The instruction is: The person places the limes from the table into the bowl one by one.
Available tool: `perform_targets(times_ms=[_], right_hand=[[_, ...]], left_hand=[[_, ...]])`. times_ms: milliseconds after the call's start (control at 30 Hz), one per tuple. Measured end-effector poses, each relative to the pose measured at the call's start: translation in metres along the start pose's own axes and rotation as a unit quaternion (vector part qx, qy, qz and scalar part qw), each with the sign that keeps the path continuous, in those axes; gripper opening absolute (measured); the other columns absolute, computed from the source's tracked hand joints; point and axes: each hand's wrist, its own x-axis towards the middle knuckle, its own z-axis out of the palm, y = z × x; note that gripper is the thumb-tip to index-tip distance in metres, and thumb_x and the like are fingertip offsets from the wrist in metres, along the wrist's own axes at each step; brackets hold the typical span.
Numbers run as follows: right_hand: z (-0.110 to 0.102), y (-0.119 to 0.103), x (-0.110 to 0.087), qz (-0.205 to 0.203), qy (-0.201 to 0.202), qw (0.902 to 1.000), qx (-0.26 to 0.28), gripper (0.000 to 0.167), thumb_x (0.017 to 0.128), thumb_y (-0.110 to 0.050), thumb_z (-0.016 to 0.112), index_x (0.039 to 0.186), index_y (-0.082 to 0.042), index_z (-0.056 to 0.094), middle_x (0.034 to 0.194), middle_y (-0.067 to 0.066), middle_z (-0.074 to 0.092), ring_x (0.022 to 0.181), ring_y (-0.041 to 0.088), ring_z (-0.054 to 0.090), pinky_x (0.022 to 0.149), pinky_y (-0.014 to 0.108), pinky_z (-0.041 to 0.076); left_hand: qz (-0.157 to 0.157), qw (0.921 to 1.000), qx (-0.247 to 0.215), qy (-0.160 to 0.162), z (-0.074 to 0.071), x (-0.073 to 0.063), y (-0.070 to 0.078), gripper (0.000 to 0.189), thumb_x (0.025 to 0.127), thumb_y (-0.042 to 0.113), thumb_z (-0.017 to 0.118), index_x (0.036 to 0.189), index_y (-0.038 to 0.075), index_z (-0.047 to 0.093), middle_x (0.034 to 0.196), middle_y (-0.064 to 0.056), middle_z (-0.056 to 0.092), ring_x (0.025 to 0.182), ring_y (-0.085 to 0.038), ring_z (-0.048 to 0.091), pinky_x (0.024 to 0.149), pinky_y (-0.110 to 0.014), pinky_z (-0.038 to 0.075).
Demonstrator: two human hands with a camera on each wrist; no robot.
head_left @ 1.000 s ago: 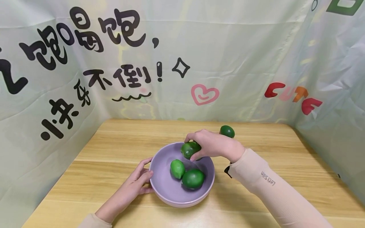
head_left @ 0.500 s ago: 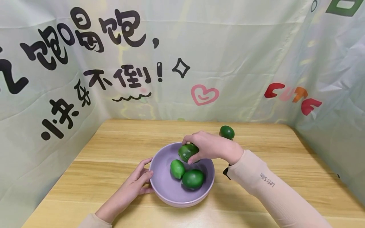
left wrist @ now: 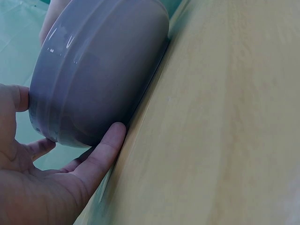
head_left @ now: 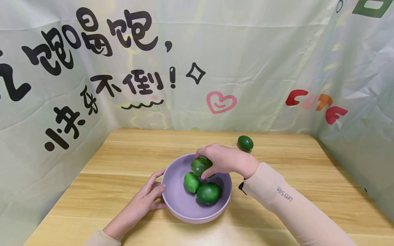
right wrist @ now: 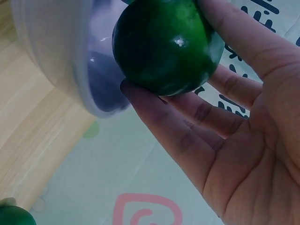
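A purple bowl [head_left: 176, 200] stands on the wooden table. In it lie a small light green lime [head_left: 192, 182] and a larger dark green lime [head_left: 208, 193], side by side. My right hand [head_left: 227, 159] reaches over the far right rim and holds another lime [head_left: 200, 166] between thumb and fingers, inside the bowl's opening. The right wrist view shows this glossy lime [right wrist: 168, 47] close up, fingertips on its sides. At the bowl's left, my left hand [head_left: 150, 191] rests its extended fingers against the outer wall [left wrist: 103, 70], thumb at the rim.
One more dark green lime [head_left: 245, 143] lies on the table [head_left: 286, 160] behind the right wrist. A printed cloth [head_left: 258, 75] with writing and a pink heart hangs around the table's back and sides.
My right hand has moved slightly left and down with its lime, nearer the two limes in the bowl. The left hand and the bowl have stayed in place.
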Motion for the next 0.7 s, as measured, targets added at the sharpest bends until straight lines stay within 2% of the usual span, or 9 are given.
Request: perform_targets(times_ms=[267, 700], right_hand=[[0.003, -0.002, 0.002, 0.015, -0.011, 0.9998, 0.002, 0.051, 0.089, -0.03, 0.091, 0.13, -0.012, 0.068, 0.116, -0.001, 0.073, 0.105, 0.013, 0.067, 0.097, 0.033, 0.06], [0.011, -0.001, 0.01, 0.036, -0.028, 0.9989, -0.005, 0.055, 0.089, -0.031, 0.091, 0.134, -0.009, 0.067, 0.123, 0.003, 0.073, 0.113, 0.018, 0.067, 0.103, 0.038, 0.059]], left_hand=[[0.002, 1.0, -0.003, -0.002, 0.0, 0.0, -0.001, 0.06, 0.115, 0.032, 0.05, 0.168, 0.019, 0.025, 0.146, -0.033, 0.047, 0.118, -0.03, 0.068, 0.098, -0.042, 0.067], [0.004, 1.0, 0.001, -0.003, -0.001, 0.001, -0.002, 0.061, 0.115, 0.033, 0.05, 0.169, 0.019, 0.024, 0.146, -0.033, 0.048, 0.117, -0.03, 0.068, 0.098, -0.042, 0.067]])
